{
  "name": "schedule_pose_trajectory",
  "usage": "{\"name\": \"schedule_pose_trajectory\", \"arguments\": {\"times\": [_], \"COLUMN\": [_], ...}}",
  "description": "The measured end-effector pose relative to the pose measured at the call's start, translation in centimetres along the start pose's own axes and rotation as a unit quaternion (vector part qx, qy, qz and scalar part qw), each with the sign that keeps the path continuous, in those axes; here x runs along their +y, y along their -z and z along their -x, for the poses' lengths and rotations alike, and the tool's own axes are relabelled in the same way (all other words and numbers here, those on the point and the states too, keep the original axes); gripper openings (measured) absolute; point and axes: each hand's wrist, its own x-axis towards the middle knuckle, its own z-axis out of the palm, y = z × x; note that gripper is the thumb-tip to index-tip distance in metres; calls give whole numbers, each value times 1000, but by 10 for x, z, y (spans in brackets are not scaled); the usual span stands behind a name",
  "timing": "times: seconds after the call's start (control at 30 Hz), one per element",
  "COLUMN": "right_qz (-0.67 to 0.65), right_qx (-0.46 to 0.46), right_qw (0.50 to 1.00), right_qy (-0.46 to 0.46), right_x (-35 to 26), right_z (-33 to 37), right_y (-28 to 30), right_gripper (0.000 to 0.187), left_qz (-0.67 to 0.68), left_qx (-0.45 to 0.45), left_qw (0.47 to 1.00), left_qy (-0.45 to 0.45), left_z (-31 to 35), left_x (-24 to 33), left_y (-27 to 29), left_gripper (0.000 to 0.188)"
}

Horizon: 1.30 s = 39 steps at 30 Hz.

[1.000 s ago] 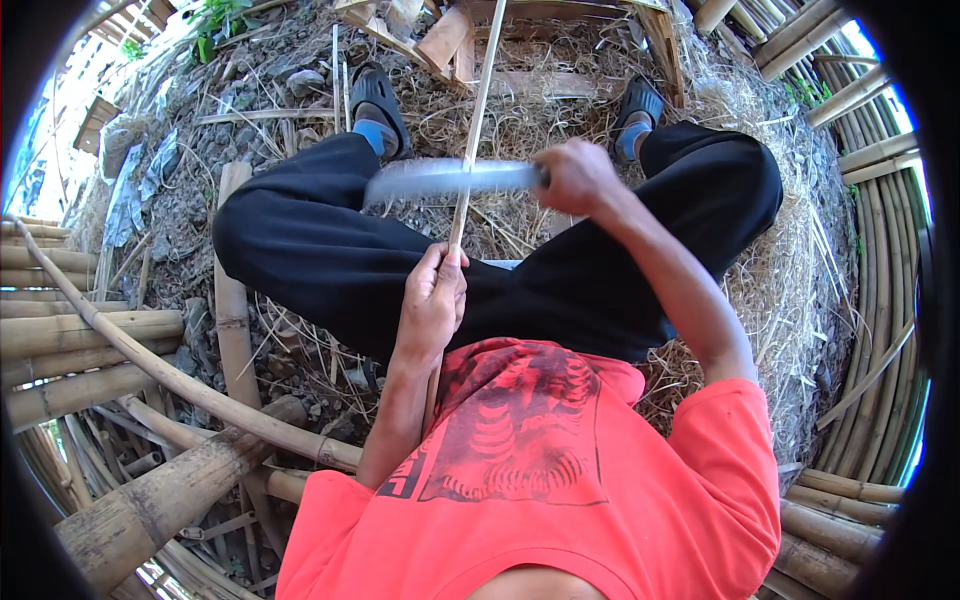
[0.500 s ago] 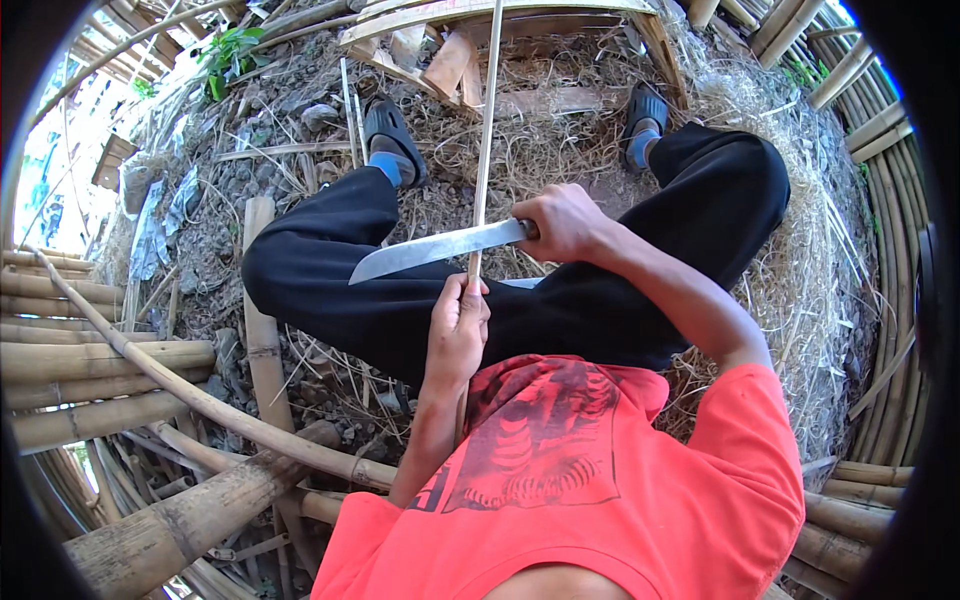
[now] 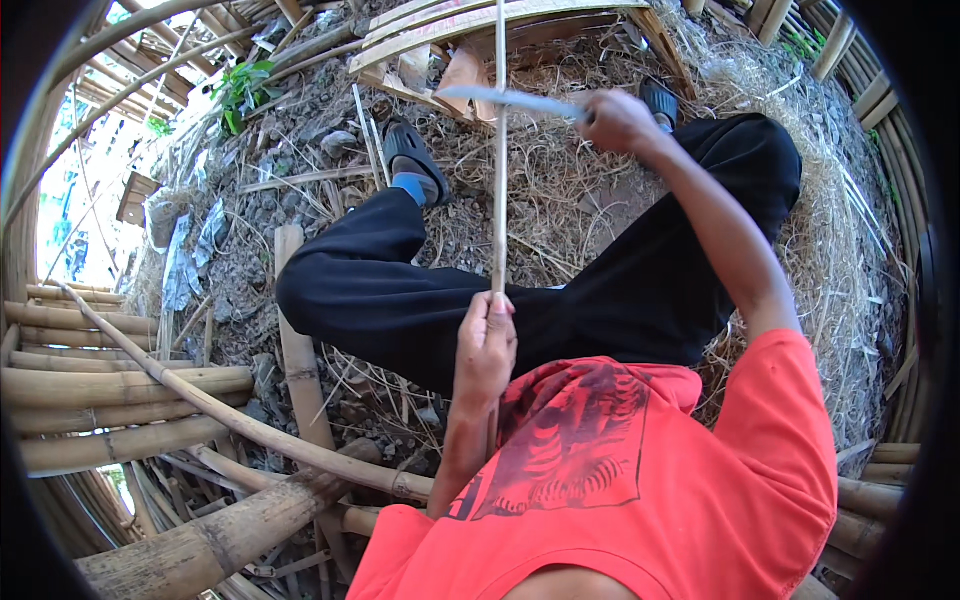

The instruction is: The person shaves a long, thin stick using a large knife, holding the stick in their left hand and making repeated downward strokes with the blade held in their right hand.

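Note:
My left hand [image 3: 486, 345] is closed round a long, thin bamboo strip [image 3: 501, 215] in front of my belly. The strip runs away from me, past the top edge of the view, and its near end passes beneath my left forearm. Farther out, my right hand [image 3: 617, 122] grips the handle of a big knife [image 3: 515, 101]. Its broad blade points left, slightly blurred, and crosses the strip near the far wooden frame. Whether the edge touches the strip I cannot tell.
A curved wooden frame [image 3: 500, 24] lies beyond my feet. Dry straw and fibre [image 3: 560, 215] cover the ground between my legs. Thick bamboo poles [image 3: 215, 535] and a bent pole [image 3: 235, 420] lie at the left. A bamboo wall [image 3: 905, 250] stands at the right.
My right hand has moved the knife away from me along the strip, from close to my left hand out toward the frame. My left hand keeps its hold; the view has shifted slightly.

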Motion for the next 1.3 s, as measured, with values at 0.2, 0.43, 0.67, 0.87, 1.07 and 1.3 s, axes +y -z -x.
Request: {"name": "schedule_pose_trajectory", "arguments": {"times": [0.2, 0.43, 0.67, 0.87, 1.07, 1.3], "right_qz": [-86, 123, 50, -57, -306, -108], "right_qx": [151, -43, -33, 31, 170, 47], "right_qw": [980, 943, 969, 996, 935, 952], "right_qy": [-98, 305, 238, -59, 62, 284], "right_x": [29, -72, -63, 11, -23, -94], "right_z": [-35, 69, 49, -34, -7, 79], "right_y": [40, 35, 12, 48, 23, -2], "right_gripper": [44, 12, 14, 36, 29, 17], "left_qz": [44, 6, -190, -207, -29, -15], "left_qx": [-50, -7, 74, 50, -17, 85], "left_qw": [997, 1000, 971, 972, 997, 996], "left_qy": [-29, -17, -124, -100, -75, -32], "left_z": [9, 3, 3, 11, 18, 7], "left_x": [-5, -7, -14, -4, 3, 6], "left_y": [-2, 2, 5, -5, -1, 18], "left_gripper": [23, 20, 20, 26, 16, 17]}}
